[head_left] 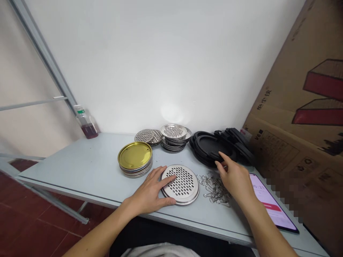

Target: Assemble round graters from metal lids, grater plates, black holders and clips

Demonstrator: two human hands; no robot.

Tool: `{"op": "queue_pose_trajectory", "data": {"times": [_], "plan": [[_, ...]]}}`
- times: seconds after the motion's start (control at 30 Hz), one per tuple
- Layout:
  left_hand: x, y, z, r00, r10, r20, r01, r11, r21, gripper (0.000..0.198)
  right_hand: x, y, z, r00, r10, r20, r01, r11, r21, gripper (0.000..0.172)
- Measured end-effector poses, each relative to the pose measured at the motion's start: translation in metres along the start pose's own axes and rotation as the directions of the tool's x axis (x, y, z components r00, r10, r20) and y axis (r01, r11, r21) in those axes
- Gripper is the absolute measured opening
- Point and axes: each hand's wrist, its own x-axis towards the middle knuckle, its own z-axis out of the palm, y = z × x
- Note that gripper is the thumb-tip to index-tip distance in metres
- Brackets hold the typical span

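Note:
Below the centre lies a round metal grater disc with rows of slots, set on a rimmed round piece. My left hand rests on its left side, fingers stretched out, index finger over the slots and thumb along the near edge. At the right, my right hand has thumb and index finger at the near rim of a black round plate, the top one of a pile. The rim seems to lie between the fingertips. Just left of this hand, a heap of bent wire clips lies on the table.
A stack of round lids, gold one uppermost, stands at left. Behind are stacked grater discs and loose ones. A phone lies at right beside a large carton. A bottle of red liquid stands far left.

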Motion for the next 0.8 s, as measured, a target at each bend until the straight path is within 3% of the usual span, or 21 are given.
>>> {"op": "queue_pose_trajectory", "data": {"times": [0.3, 0.63, 0.8], "plan": [[0.000, 0.001, -0.001, 1.000, 0.002, -0.010, -0.002, 1.000, -0.002, 0.076, 0.006, 0.012, 0.004, 1.000, 0.004, -0.010, -0.004, 1.000, -0.007, 0.050], [0.001, 0.001, 0.000, 1.000, -0.002, -0.001, 0.002, 1.000, 0.000, 0.076, 0.006, 0.003, -0.007, 0.987, 0.035, -0.159, -0.029, 0.999, 0.042, 0.059], [0.000, 0.001, -0.003, 0.999, -0.016, 0.041, 0.016, 1.000, 0.001, 0.079, 0.005, 0.000, -0.005, 0.990, -0.012, -0.141, 0.017, 0.999, 0.035, 0.061]]}}
